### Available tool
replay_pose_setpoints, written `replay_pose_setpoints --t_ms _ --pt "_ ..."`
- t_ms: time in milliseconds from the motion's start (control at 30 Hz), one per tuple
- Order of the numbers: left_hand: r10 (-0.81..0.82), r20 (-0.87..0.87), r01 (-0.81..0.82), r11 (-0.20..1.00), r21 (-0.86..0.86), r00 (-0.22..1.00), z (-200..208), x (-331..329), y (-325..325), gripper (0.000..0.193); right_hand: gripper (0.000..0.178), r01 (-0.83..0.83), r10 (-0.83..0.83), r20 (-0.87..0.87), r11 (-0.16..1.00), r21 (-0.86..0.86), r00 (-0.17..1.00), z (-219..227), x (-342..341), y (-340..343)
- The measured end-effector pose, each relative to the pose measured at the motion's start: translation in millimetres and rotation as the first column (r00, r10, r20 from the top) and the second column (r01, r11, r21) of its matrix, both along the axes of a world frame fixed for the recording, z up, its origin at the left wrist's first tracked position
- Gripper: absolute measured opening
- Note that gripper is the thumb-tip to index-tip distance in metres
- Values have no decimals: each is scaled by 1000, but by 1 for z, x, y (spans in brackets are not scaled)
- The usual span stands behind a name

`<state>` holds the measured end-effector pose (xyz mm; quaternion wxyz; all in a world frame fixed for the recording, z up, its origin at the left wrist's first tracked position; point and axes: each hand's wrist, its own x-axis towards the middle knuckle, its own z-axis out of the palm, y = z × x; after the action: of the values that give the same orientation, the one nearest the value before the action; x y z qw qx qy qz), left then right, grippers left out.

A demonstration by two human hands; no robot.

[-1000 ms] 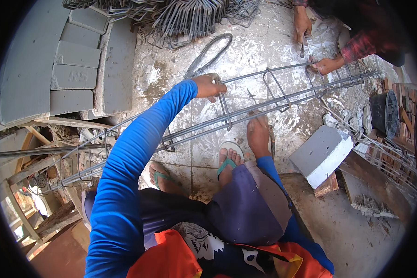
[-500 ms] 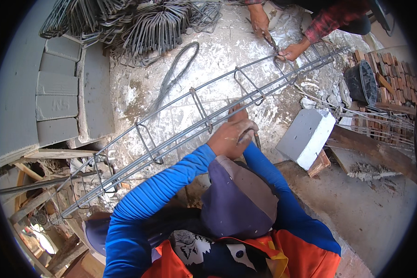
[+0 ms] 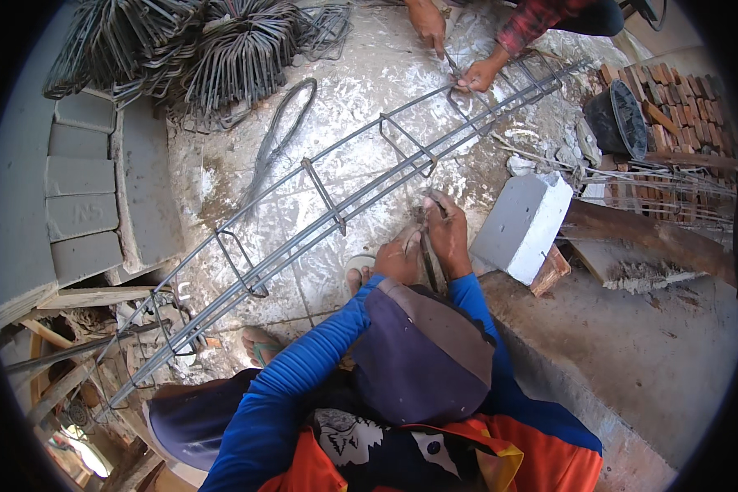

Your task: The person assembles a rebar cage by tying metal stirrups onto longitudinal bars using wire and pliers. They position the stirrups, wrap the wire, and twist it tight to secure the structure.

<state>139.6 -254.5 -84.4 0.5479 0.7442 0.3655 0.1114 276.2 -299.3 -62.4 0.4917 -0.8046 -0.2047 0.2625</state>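
1. While the right hand (image 3: 448, 238) curls narrowly around a dark slender tool (image 3: 428, 261), its fingertips bend in toward the tool's upper end.
2. The left hand (image 3: 398, 257) sits just beside it, fingers bunched against the tool's other side; whether it grips anything itself, I cannot tell.
3. Directly below both hands rises a bent knee in purple-grey trousers (image 3: 422, 353), which fills the space between the blue sleeves.
4. Beyond the hands, and apart from them, the steel bar cage (image 3: 324, 195) runs diagonally from lower left to upper right, its long bars joined by bent rectangular ties.
5. At the cage's far end, a co-worker's hand (image 3: 479, 75) touches the bars, and that person's other hand (image 3: 427, 23) is near it, by a tool.
6. Close on the right, a pale block (image 3: 521, 225) limits the room beside the right hand, resting tilted against a piece of brick (image 3: 552, 271).
7. Farther right are a black bucket (image 3: 619, 121), stacked red bricks (image 3: 685, 107) and a brown board (image 3: 648, 234).
8. Across the cage lie a loop of wire (image 3: 264, 152), a heap of bent steel ties (image 3: 238, 61) and grey blocks (image 3: 82, 176).
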Motion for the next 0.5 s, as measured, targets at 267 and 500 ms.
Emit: replay_pose_setpoints --t_ms 267,500 --pt "-51 -223 31 995 -91 974 -6 -35 6 38 40 55 -52 73 997 -45 996 2 34 33" --pt "-13 -280 -66 961 -270 960 -15 -24 -5 54 48 -23 20 122 999 22 992 -15 30 43"
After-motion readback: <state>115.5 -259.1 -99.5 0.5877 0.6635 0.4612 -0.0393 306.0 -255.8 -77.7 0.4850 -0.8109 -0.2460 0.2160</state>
